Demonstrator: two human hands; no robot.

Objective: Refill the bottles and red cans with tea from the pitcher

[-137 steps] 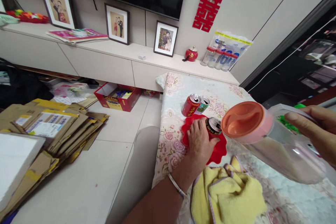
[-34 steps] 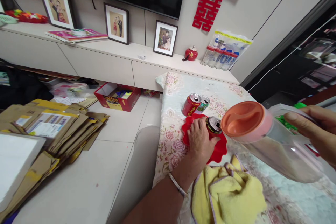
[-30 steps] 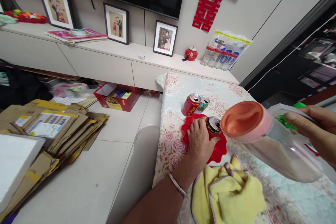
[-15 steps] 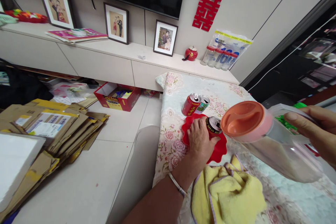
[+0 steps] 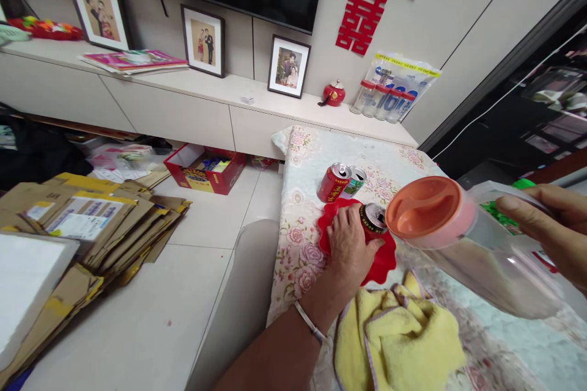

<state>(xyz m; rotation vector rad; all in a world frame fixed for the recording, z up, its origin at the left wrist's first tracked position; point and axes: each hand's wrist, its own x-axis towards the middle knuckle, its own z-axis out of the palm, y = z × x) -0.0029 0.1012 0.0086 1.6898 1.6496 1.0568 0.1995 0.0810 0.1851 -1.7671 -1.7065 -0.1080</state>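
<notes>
My left hand (image 5: 351,247) is wrapped round a dark-rimmed can (image 5: 375,217) that stands over a red scalloped plate (image 5: 385,261). At the right, my right hand (image 5: 548,226) grips the handle of a clear plastic pitcher (image 5: 495,275), tilted with its orange lid (image 5: 426,208) toward the can. No liquid shows between lid and can. Behind the plate stand a red can (image 5: 334,183) and a green can (image 5: 356,182), side by side. A crumpled yellow towel (image 5: 403,339) lies in front of the plate.
A flowered cloth (image 5: 298,208) covers the table. Beyond it, a low cabinet (image 5: 183,98) bears photo frames (image 5: 288,67), a red pot (image 5: 334,93) and glass jars (image 5: 383,102). On the floor at left are flattened cardboard boxes (image 5: 114,226) and a red box (image 5: 206,174).
</notes>
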